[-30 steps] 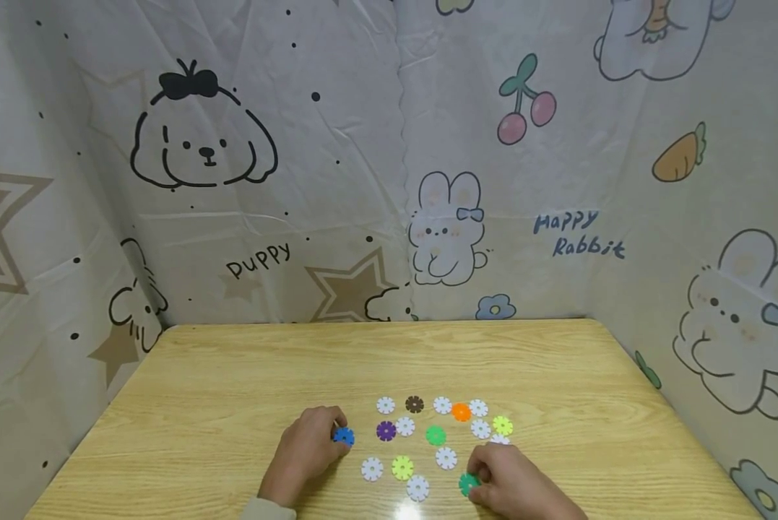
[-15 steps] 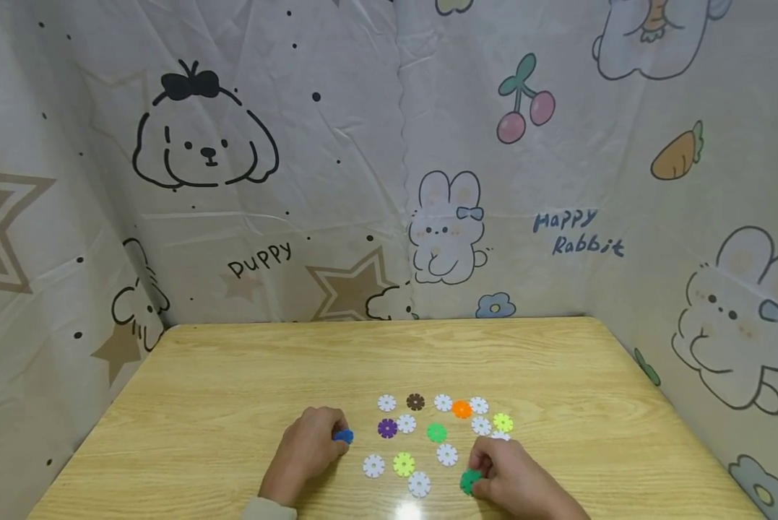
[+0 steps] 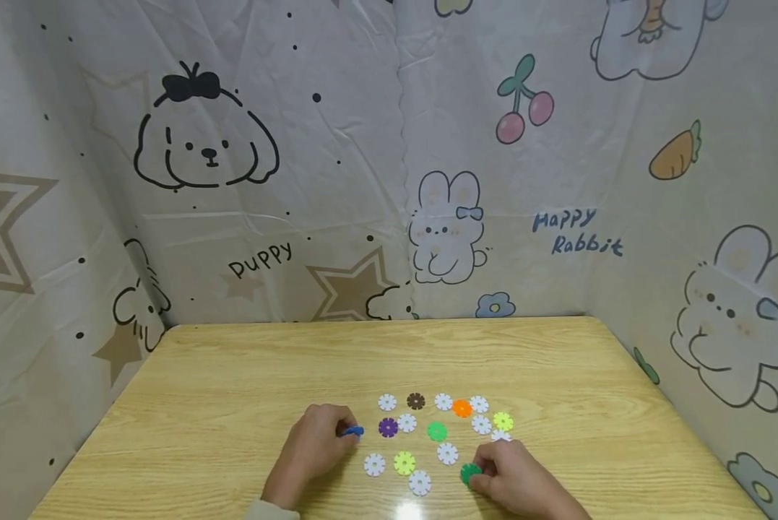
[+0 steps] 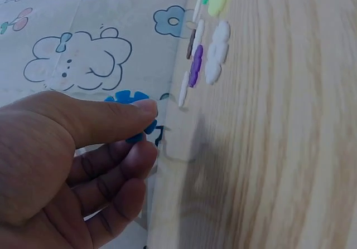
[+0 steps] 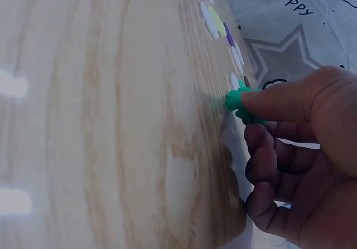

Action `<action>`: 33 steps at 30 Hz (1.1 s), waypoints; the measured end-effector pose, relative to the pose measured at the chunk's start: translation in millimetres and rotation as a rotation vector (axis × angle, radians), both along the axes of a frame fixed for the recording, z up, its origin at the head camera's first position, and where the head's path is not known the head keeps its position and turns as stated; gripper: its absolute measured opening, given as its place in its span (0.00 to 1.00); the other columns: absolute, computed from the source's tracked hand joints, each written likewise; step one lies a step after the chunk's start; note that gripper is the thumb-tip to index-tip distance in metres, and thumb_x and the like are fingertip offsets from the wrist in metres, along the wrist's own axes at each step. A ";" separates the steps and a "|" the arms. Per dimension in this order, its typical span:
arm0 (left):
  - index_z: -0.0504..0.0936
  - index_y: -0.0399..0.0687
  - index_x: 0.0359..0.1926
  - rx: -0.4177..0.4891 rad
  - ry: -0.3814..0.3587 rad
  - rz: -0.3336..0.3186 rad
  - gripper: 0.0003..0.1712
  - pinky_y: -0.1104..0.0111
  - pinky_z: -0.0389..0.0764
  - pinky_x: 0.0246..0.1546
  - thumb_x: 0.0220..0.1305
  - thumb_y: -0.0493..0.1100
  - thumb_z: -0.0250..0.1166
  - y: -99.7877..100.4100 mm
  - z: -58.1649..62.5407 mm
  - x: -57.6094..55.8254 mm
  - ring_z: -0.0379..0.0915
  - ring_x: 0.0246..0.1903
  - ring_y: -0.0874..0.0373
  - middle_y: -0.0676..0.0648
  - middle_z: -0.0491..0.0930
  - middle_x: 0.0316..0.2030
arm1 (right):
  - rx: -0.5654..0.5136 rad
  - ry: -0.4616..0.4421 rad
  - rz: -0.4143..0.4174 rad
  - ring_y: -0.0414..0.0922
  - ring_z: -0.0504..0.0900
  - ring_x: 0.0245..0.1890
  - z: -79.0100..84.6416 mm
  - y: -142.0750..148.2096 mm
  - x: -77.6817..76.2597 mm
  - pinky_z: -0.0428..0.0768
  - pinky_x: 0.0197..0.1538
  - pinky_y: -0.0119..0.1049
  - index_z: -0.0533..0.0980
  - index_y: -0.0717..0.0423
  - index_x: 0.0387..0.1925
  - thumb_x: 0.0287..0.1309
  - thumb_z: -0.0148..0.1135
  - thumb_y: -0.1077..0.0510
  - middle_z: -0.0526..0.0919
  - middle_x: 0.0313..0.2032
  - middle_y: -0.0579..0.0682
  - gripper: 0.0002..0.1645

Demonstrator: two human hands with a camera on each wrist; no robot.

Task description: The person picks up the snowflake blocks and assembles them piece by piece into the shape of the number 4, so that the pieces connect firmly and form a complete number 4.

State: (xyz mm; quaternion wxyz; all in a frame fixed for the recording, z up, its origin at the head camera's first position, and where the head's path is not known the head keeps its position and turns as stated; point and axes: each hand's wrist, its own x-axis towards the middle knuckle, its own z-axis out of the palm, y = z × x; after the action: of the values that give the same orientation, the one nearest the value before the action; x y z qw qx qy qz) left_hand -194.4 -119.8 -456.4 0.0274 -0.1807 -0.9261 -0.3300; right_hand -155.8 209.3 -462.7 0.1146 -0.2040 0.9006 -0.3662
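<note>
My left hand (image 3: 317,442) pinches a blue notched plastic disc (image 3: 352,431) between thumb and fingers. In the head view this disc is nearly edge-on. The left wrist view shows the thumb lying across the blue disc's face. At the right, my right hand (image 3: 515,473) grips a dark green notched disc (image 3: 469,474). The right wrist view has the thumb over that green disc (image 5: 234,100), partly hiding it. The two held discs are apart. Between the hands lies a purple disc (image 3: 388,427), with a bright green disc (image 3: 437,431) to its right.
Several more flat discs lie loosely grouped on the wooden table (image 3: 232,375): white (image 3: 420,482), yellow (image 3: 404,463), brown (image 3: 416,401) and orange (image 3: 462,409). My right hand partly covers one white disc. A patterned cloth (image 3: 336,144) hangs behind and beside the table.
My left hand has shifted slightly right, and the blue disc has turned from face-on to nearly edge-on. The green disc has tilted a little in my right hand, which has barely moved.
</note>
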 end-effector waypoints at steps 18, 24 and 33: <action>0.88 0.45 0.31 0.128 0.030 -0.086 0.03 0.73 0.78 0.30 0.56 0.35 0.74 18.4 4.4 3.6 0.74 0.28 0.66 0.57 0.81 0.28 | -0.194 -0.033 -0.135 0.41 0.72 0.28 6.2 -19.8 -4.1 0.71 0.33 0.32 0.80 0.54 0.30 0.64 0.65 0.55 0.78 0.26 0.43 0.09; 0.88 0.49 0.30 0.147 0.010 -0.103 0.03 0.71 0.79 0.31 0.56 0.37 0.75 25.4 5.1 7.3 0.74 0.27 0.67 0.60 0.81 0.27 | -0.229 -0.035 -0.172 0.41 0.70 0.26 8.5 -29.0 -7.4 0.69 0.30 0.32 0.80 0.55 0.30 0.66 0.64 0.55 0.77 0.25 0.45 0.10; 0.90 0.51 0.32 0.155 -0.019 -0.113 0.02 0.72 0.78 0.29 0.57 0.40 0.75 35.4 4.5 15.1 0.77 0.28 0.69 0.60 0.84 0.28 | -0.326 -0.070 -0.162 0.38 0.68 0.23 12.5 -45.3 -7.5 0.67 0.27 0.30 0.77 0.61 0.26 0.65 0.62 0.57 0.73 0.21 0.45 0.13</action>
State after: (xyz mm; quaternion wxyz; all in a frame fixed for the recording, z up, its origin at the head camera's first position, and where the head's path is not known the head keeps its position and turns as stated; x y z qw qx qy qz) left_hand -179.3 -84.4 -451.8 0.0139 -0.2267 -0.8863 -0.4036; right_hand -163.3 164.1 -450.2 0.0811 -0.1337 0.8384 -0.5222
